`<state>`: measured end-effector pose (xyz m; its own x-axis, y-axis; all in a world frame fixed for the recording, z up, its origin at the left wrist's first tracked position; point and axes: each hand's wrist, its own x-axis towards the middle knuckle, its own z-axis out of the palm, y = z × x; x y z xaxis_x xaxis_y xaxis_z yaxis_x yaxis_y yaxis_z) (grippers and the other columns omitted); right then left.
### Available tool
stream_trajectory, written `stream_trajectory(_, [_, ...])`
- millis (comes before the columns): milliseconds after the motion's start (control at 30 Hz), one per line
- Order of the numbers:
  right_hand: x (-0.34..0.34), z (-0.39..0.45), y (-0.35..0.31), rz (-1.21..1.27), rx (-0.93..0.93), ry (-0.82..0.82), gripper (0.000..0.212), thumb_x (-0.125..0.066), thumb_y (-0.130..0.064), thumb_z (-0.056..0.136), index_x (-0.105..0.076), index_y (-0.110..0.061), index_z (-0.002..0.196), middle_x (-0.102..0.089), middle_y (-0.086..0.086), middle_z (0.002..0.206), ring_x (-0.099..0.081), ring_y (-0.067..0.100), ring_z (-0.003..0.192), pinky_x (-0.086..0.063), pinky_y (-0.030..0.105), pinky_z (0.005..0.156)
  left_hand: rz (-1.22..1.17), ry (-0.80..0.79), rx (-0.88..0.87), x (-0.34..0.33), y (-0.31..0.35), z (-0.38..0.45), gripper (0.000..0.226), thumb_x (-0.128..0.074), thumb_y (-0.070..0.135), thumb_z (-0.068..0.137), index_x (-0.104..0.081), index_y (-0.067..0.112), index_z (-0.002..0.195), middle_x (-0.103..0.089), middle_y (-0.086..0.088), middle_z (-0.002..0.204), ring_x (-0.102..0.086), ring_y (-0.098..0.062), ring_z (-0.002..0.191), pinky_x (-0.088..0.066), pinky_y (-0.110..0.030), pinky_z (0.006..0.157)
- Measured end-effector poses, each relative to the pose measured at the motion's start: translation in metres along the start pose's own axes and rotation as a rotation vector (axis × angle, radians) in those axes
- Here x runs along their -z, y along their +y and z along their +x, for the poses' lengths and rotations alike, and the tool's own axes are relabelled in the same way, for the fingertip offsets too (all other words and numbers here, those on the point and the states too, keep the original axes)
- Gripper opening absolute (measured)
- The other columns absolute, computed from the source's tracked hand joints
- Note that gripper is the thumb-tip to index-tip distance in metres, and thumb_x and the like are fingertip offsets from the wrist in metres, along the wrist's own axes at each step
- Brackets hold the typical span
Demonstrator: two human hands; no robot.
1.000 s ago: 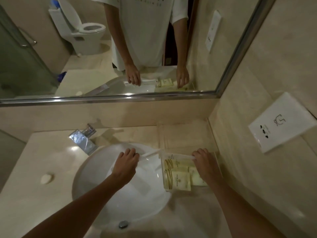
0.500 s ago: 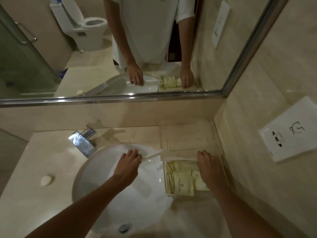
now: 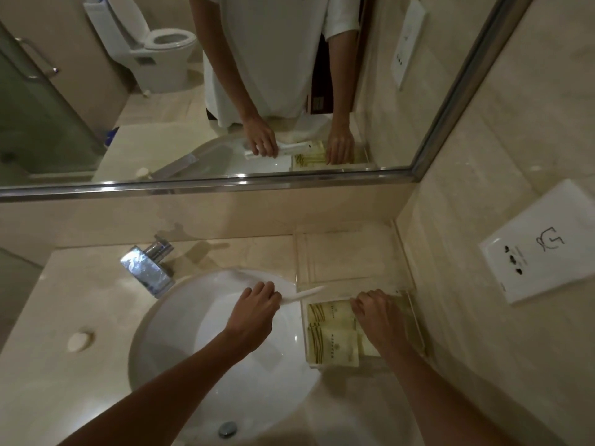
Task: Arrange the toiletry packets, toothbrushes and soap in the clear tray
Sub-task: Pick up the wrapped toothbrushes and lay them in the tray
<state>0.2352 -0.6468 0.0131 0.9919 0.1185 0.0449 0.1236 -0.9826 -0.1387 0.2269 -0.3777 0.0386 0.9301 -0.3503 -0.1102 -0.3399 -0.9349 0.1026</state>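
Note:
A clear tray point(image 3: 415, 312) stands on the counter right of the basin and holds several cream toiletry packets point(image 3: 331, 346). My left hand point(image 3: 254, 312) grips a white wrapped toothbrush point(image 3: 306, 292) over the basin rim; its tip points right, toward the tray's left edge. Inside the tray, my right hand point(image 3: 378, 318) lies over the packets with its fingers curled at their far edge. A small round soap point(image 3: 78, 341) lies on the counter far to the left.
The white basin point(image 3: 206, 349) fills the middle, with a chrome tap point(image 3: 148, 268) behind it. A second clear tray point(image 3: 347, 255) stands behind the first. A mirror runs along the back wall. A white socket plate point(image 3: 544, 243) is on the right wall.
My right hand slid back from the tray's far edge onto the packets and curled its fingers. The left hand keeps the toothbrush in about the same spot.

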Motion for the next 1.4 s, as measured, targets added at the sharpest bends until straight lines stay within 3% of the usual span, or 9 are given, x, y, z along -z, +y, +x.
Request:
stream_trajectory(100, [0.001,-0.003,0.001,0.008,0.009,0.036,0.018,-0.076,-0.02,0.076,-0.063,-0.016,0.065,-0.061,0.001,0.06,-0.057,0.018,0.055,-0.047,0.03,0.05,-0.033,-0.019,0.011,-0.002,0.004,0.004,0.016,-0.065,0.016,0.085,-0.059,0.019,0.099,-0.053,0.003,0.095,-0.049,-0.015,0.081,-0.049,-0.029,0.068])
stream_trajectory(433, [-0.016,0.0,-0.001,0.036,-0.064,-0.082,0.013,-0.064,-0.02,0.087,-0.071,-0.02,0.076,-0.067,-0.001,0.073,-0.062,0.015,0.068,-0.048,0.028,0.059,-0.032,-0.016,-0.046,0.004,0.012,0.005,0.017,-0.056,0.017,0.091,-0.056,0.016,0.108,-0.053,0.0,0.102,-0.048,-0.015,0.088,-0.049,-0.031,0.075])
stream_trajectory(633, [-0.008,0.001,0.0,0.094,-0.093,-0.091,0.017,-0.06,-0.022,0.087,-0.071,-0.017,0.074,-0.065,0.002,0.073,-0.061,0.019,0.071,-0.048,0.03,0.061,-0.014,-0.055,-0.092,0.006,0.018,0.01,0.018,-0.066,0.016,0.085,-0.06,0.016,0.101,-0.056,0.001,0.096,-0.051,-0.013,0.079,-0.051,-0.028,0.066])
stream_trajectory(733, [0.0,-0.002,0.016,0.124,-0.163,-0.021,0.019,-0.063,-0.018,0.085,-0.066,-0.013,0.067,-0.064,0.004,0.067,-0.059,0.021,0.064,-0.046,0.031,0.058,0.033,-0.06,-0.181,0.013,0.032,0.016,0.036,-0.083,0.013,0.062,-0.065,0.017,0.092,-0.061,0.001,0.089,-0.056,-0.011,0.068,-0.049,-0.022,0.052])
stream_trajectory(800, [0.008,-0.004,0.029,0.207,-0.272,0.047,0.023,-0.064,-0.013,0.083,-0.06,-0.01,0.06,-0.059,0.007,0.061,-0.053,0.023,0.057,-0.037,0.027,0.052,0.04,-0.106,-0.228,0.014,0.046,0.021,0.044,-0.081,0.004,0.062,-0.062,0.012,0.1,-0.061,-0.005,0.101,-0.06,-0.016,0.076,-0.053,-0.028,0.058])
stream_trajectory(900, [0.021,-0.009,0.042,0.235,-0.392,0.115,0.024,-0.064,-0.014,0.083,-0.06,-0.011,0.06,-0.06,0.008,0.061,-0.048,0.021,0.052,-0.031,0.025,0.052,0.088,-0.141,-0.301,0.012,0.071,0.034,0.044,-0.063,-0.004,0.081,-0.049,0.0,0.122,-0.047,-0.018,0.126,-0.058,-0.029,0.094,-0.053,-0.041,0.077])
stream_trajectory(1067, [0.03,-0.019,0.045,0.216,-0.457,0.12,0.016,-0.066,-0.02,0.084,-0.069,-0.012,0.07,-0.066,0.008,0.066,-0.057,0.024,0.054,-0.034,0.024,0.053,0.138,-0.209,-0.357,0.013,0.108,0.053,0.034,-0.053,-0.009,0.085,-0.049,-0.003,0.118,-0.05,-0.02,0.111,-0.058,-0.03,0.081,-0.046,-0.039,0.062])
stream_trajectory(1267, [0.038,-0.024,0.045,0.209,-0.47,0.176,0.016,-0.067,-0.015,0.083,-0.066,-0.01,0.068,-0.063,0.008,0.064,-0.05,0.022,0.054,-0.035,0.026,0.056,0.142,-0.246,-0.391,0.002,0.13,0.073,0.04,-0.053,-0.01,0.085,-0.043,-0.006,0.123,-0.052,-0.022,0.109,-0.059,-0.031,0.077,-0.042,-0.036,0.057])
stream_trajectory(1400, [0.034,-0.024,0.046,0.194,-0.467,0.18,0.015,-0.069,-0.013,0.08,-0.063,-0.011,0.066,-0.06,0.007,0.063,-0.057,0.028,0.056,-0.04,0.029,0.053,0.181,-0.2,-0.431,-0.006,0.13,0.081,0.061,-0.056,-0.002,0.087,-0.025,-0.002,0.14,-0.053,-0.023,0.116,-0.062,-0.034,0.083,-0.045,-0.039,0.059])
